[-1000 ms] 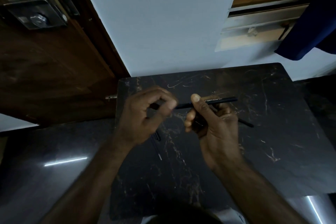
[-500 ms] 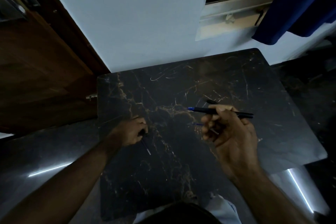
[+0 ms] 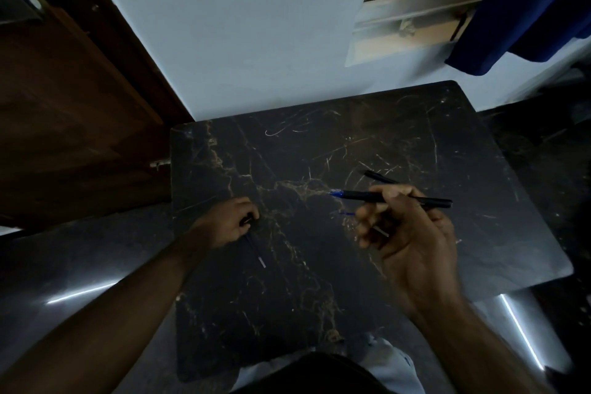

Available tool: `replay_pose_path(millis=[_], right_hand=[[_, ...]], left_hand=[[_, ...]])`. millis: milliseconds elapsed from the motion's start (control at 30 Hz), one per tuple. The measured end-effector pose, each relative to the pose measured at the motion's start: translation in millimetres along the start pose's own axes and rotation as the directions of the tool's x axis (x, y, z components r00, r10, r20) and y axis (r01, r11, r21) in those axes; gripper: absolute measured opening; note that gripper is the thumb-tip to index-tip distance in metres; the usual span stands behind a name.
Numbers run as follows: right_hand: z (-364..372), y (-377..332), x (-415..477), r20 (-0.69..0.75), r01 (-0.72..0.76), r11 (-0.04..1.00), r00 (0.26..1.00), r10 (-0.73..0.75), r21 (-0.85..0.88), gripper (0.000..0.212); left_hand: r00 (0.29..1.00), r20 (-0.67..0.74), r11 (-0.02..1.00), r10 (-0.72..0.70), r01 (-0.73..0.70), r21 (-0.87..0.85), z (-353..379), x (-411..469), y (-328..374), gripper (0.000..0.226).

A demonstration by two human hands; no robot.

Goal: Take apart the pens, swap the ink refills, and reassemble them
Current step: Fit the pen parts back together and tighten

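Note:
My right hand holds a black pen level above the table, its blue tip pointing left. A thin ink refill with a blue end also sits between that hand's lower fingers. My left hand rests on the dark marble table at its left side, fingers closed on a small dark pen part. Just below that hand a thin dark refill lies on the table. Another black pen piece lies on the table beyond my right hand.
The table stands against a pale wall. A wooden door is at the left, and a window sill with a blue curtain at the upper right. Shiny dark floor surrounds the table.
My hands were together on the pen; my left hand has pulled away down to the table's left side. My right hand keeps the pen. The view tilted down.

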State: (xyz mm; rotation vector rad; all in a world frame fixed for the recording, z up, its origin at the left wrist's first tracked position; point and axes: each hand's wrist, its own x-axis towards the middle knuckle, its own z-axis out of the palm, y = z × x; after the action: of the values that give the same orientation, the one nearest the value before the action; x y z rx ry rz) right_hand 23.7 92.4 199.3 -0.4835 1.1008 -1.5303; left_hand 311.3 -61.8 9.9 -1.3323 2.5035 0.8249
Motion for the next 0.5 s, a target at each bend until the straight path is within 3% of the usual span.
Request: replay_pose_path(millis=[233,333,433,500], right_hand=[[3,3,-3,0.023,-0.007,1.000,1.000,0.007,-0.016,0.021],[2,3,-3,0.029,0.019,1.000,0.999,-0.019,-0.008,0.020],[2,0,-4,0.027,0.049,0.999,0.998,-0.050,0.011,0.020],[7,-7,-5,0.039,0.083,0.997,0.996,-0.083,0.000,0.020]], left_hand=[[0.994,-0.066,0.986,-0.091,0.080,-0.145,8,-7,0,0.036],[0.970,-0.187,0.942,-0.157,0.090,-0.324,2,-12,15,0.037],[0.882,-0.376,0.792,-0.283,-0.006,-0.610,-20,-21,49,0.032],[0.837,-0.397,0.534,-0.376,-0.155,-0.831,-44,-31,79,0.030]])
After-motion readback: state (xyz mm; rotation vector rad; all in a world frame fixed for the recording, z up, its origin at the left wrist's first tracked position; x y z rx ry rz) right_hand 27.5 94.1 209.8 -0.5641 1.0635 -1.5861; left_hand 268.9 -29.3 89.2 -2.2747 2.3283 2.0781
